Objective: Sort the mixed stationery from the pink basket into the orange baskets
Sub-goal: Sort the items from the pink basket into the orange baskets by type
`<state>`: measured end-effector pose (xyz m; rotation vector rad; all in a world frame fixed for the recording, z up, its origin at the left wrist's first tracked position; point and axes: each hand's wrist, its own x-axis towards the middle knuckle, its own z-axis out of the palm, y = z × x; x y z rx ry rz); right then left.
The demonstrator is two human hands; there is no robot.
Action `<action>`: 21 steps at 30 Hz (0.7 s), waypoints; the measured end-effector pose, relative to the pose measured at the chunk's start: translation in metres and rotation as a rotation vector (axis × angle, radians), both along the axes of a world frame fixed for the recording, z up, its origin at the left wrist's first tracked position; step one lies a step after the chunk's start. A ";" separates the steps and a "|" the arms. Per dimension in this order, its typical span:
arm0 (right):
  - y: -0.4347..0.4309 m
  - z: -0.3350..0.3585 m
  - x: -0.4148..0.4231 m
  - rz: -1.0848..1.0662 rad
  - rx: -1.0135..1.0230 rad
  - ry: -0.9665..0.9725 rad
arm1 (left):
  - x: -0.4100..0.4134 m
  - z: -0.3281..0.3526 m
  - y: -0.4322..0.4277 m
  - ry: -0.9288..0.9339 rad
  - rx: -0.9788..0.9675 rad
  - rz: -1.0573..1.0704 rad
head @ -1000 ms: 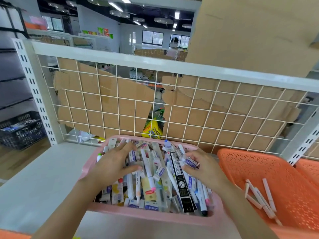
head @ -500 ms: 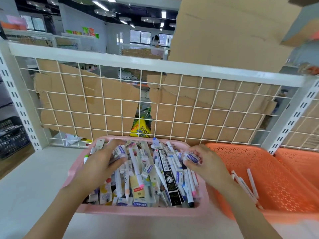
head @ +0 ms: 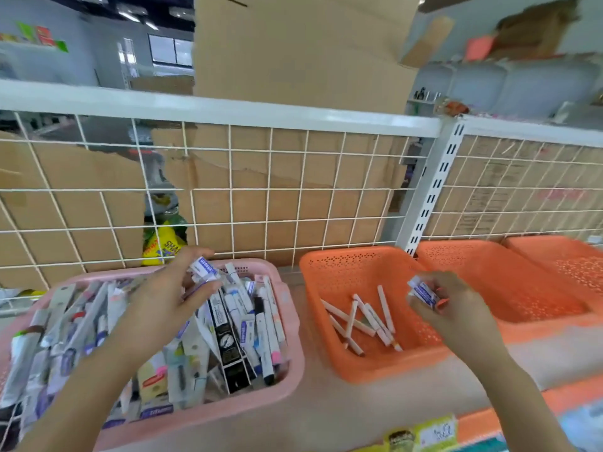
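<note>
The pink basket [head: 287, 321] at lower left is packed with mixed pens, markers and erasers. Above its middle, my left hand [head: 163, 301] pinches a white-and-blue eraser [head: 204, 268] between thumb and fingers. To the right, my right hand [head: 453, 308] grips another white-and-blue eraser [head: 422, 291] over the right edge of the first orange basket [head: 329, 265]. That basket holds several pale pens [head: 368, 318]. A second orange basket [head: 509, 278] and a third one [head: 567, 256] stand further right; nothing shows inside them.
A white wire grid [head: 267, 197] backed by cardboard closes the shelf behind the baskets. A white slotted upright [head: 430, 190] rises between the first two orange baskets. Price labels [head: 424, 435] line the shelf's front edge.
My right hand has carried its eraser from the pink basket rightwards over the first orange basket. My left hand has lifted an eraser out of the pile. The view has swung right.
</note>
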<state>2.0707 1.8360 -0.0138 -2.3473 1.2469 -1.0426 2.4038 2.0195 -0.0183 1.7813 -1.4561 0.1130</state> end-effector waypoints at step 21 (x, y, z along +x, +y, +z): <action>-0.173 -0.014 -0.199 -0.037 0.018 -0.003 | -0.244 0.005 -0.244 0.105 0.075 -0.285</action>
